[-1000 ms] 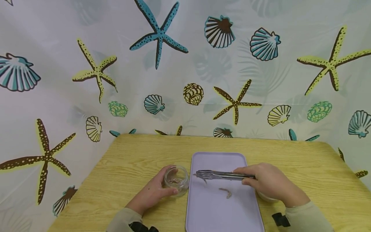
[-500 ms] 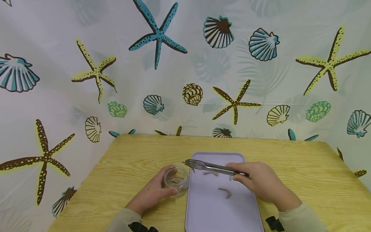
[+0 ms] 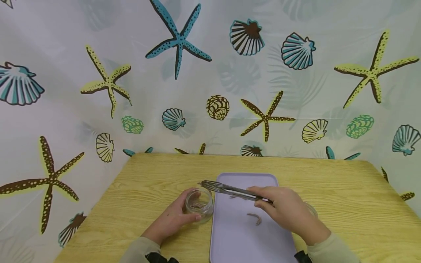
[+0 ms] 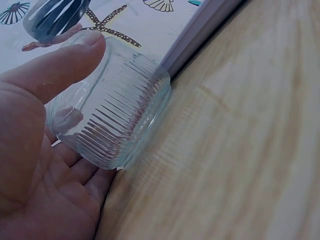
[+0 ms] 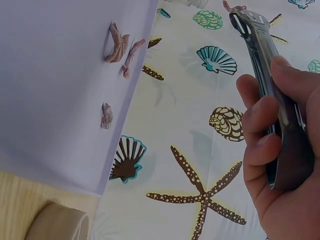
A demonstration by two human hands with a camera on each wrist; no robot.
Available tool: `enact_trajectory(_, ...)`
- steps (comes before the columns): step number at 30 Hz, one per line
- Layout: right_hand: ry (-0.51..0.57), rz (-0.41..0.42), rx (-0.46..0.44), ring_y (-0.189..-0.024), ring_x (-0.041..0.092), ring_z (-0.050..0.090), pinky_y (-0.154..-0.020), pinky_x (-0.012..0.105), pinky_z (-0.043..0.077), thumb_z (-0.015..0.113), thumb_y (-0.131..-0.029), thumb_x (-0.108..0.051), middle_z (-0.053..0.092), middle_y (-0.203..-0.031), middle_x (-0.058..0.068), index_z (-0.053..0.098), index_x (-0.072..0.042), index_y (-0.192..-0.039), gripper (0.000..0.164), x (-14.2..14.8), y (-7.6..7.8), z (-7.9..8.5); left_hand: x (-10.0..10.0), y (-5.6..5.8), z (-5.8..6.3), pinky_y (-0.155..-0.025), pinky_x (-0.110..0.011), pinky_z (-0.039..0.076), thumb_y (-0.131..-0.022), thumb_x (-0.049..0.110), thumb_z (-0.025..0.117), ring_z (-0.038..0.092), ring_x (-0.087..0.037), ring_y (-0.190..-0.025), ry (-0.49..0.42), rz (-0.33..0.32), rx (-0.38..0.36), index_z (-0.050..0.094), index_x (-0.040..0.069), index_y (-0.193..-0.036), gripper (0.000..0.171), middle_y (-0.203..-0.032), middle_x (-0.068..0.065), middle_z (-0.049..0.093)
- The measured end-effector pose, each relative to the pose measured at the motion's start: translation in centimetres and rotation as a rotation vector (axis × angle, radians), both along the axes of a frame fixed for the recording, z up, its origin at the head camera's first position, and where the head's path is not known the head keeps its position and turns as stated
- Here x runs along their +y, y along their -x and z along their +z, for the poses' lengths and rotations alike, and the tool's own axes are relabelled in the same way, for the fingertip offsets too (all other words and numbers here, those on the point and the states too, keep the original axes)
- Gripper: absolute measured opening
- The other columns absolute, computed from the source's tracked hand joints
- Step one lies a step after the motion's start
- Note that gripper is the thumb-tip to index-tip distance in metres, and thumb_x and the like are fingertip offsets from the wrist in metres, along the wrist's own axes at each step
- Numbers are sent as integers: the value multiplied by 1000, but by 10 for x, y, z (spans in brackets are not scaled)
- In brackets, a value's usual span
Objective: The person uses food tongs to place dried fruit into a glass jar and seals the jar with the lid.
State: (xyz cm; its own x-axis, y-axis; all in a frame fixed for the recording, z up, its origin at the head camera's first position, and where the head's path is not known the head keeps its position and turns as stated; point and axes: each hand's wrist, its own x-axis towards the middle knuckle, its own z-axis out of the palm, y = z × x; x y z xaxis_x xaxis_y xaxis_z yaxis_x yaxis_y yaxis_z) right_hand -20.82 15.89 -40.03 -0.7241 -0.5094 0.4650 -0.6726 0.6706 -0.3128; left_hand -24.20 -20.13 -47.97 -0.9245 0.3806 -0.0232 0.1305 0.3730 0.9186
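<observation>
My left hand (image 3: 172, 217) grips a clear ribbed glass jar (image 4: 115, 112) on the wooden table, thumb along its near side. Several brownish strips show inside the jar. In my right hand (image 3: 283, 208) are metal tongs (image 3: 227, 189), held squeezed, their slotted tips above the jar's far rim. Pinched in those tips is a reddish-brown dried strip (image 5: 234, 7), which also shows as a wrinkled strip (image 4: 52, 41) in the left wrist view. More such pieces lie on the lilac tray (image 3: 243, 241), among them a curved strip (image 3: 255, 218).
The tray lies just right of the jar. Beyond its right edge, partly behind my right hand, stands a round container (image 3: 311, 210), seen as a beige cylinder (image 5: 59, 224) in the right wrist view. A shell-patterned curtain (image 3: 197, 128) hangs behind the table.
My right hand has lifted the tongs from the tray and carried them left with the strip, up to the jar. The left hand and jar stay in place.
</observation>
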Motion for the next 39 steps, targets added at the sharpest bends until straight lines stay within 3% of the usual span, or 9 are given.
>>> enact_trajectory(19,2,12,18,-74,-2,55,-61,24,46,76,-92,-24,74,-110,-11,68,-25,-134,43,-8,3,-3,-6,-2,4,-121,-49,18,-85,36,83,35,-25,-145,16,12,5,33,21,-155,87,-153,-4,45)
enact_trajectory(28,-27,-37,-80,-66,0,49,-58,23,41,75,-93,-25,72,-116,-11,69,-26,-133,41,3,3,0,-3,-1,3,-121,-52,18,-85,39,83,36,-25,-144,23,15,1,34,24,-155,86,-153,-2,46)
enact_trajectory(35,-59,-111,-131,-77,0,58,-64,27,46,74,-94,-28,72,-118,-7,67,-27,-136,42,21,4,4,0,-1,1,-122,-52,16,-83,40,83,34,-24,-145,24,25,-15,35,24,-154,88,-152,0,47)
enact_trajectory(39,-96,-149,-165,-88,7,63,-69,32,49,72,-95,-28,71,-120,-5,66,-29,-137,43,30,6,4,0,-2,2,-122,-51,17,-84,39,83,35,-24,-145,25,28,-10,35,23,-154,87,-152,-1,47)
